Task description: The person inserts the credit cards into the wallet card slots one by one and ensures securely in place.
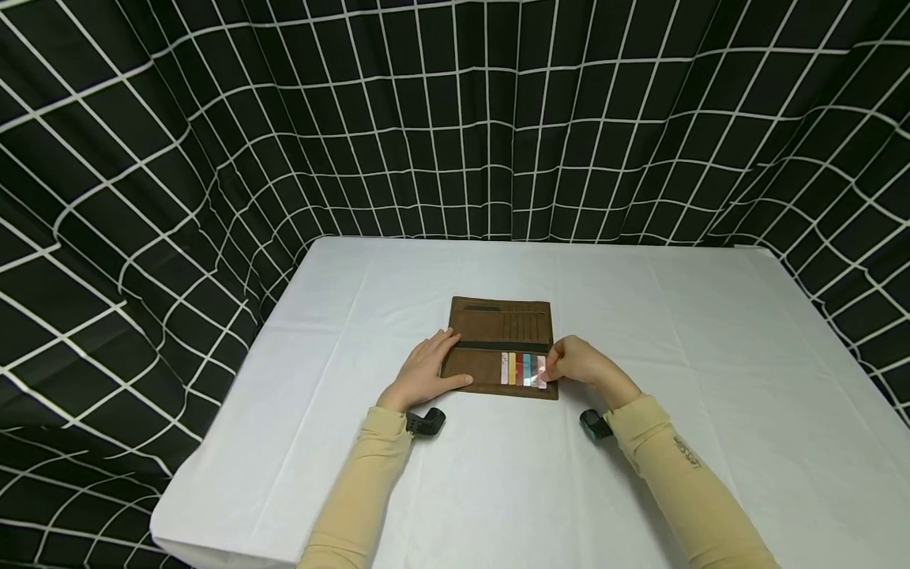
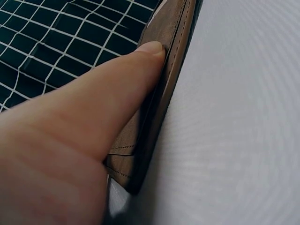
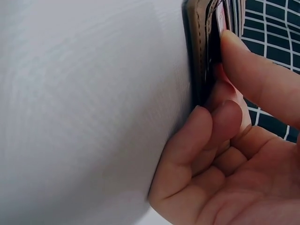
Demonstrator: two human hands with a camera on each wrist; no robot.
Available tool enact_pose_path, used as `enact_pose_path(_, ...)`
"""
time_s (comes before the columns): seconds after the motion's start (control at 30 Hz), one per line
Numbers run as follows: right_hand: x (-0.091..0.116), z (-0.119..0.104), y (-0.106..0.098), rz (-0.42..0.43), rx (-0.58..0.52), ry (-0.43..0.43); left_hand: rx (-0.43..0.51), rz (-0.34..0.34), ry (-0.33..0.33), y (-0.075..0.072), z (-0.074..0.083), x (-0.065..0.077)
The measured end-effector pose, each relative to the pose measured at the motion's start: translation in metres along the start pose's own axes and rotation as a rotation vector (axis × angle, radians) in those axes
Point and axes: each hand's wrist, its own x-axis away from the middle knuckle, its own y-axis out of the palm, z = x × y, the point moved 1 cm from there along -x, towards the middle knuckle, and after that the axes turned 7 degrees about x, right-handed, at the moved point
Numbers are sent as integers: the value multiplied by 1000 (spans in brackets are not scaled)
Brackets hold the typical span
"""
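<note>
A brown leather wallet (image 1: 478, 368) lies opened out flat on the white table. Several colourful cards (image 1: 519, 369) stand in a row in the slots of its near half, towards the right. My left hand (image 1: 421, 373) rests on the wallet's left edge with fingers spread. In the left wrist view its thumb (image 2: 150, 49) presses the stitched near edge. At the right end of the row, my right hand (image 1: 584, 365) pinches the last card (image 3: 221, 18) between thumb and forefinger. Its other fingers are curled beside the wallet's edge and touch the tablecloth.
A white cloth covers the table (image 1: 540, 490). Behind and at both sides hangs a black curtain (image 1: 455, 118) with a white grid. Dark wrist cameras (image 1: 426, 422) are strapped on both wrists, below beige sleeves (image 1: 362, 490).
</note>
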Motion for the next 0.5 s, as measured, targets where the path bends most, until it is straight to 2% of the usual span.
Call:
enact_pose_path(0.23,-2,0,0,-4,-14,-9,3,-1,-5,0,-2,-1)
enact_pose_path(0.5,-1,-2,1,-29,19,-7,2,6,-2,1,-2,0)
